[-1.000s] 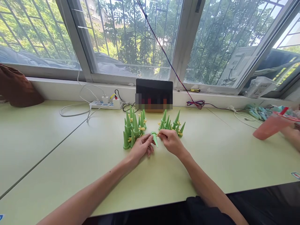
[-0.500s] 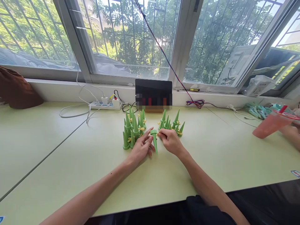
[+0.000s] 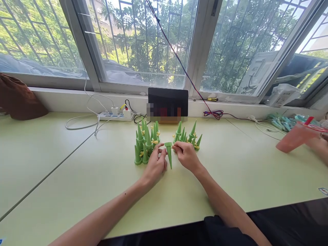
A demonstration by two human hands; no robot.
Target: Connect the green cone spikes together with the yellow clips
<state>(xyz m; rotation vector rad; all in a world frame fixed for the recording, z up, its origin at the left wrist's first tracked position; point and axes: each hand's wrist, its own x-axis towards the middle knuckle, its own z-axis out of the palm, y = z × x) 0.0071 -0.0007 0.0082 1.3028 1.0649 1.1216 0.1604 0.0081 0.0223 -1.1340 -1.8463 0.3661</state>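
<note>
A green plant watering spike (image 3: 169, 157) hangs point down between my two hands, its wide cap uppermost. My left hand (image 3: 156, 162) is at the spike's left side, thumb and forefinger bent against the cap. From the other side, my right hand (image 3: 187, 154) pinches the small valve at the cap; its fingertips hide most of that part. Beside my left hand stands a dense group of green spikes (image 3: 148, 138) with yellow valves, points up. A second group of spikes (image 3: 192, 131) stands behind my right hand.
A dark-screened tablet (image 3: 167, 102) stands at the back by the window. Left of it lies a power strip (image 3: 116, 116) with white cables. Coiled wires (image 3: 214, 113) lie right of it. At far right, another person's hand (image 3: 319, 145) is by a tilted red drink cup (image 3: 292, 138).
My left hand's fingers have curled in and shifted at the cap. The spike has turned slightly; my right hand keeps its pinch in nearly the same place.
</note>
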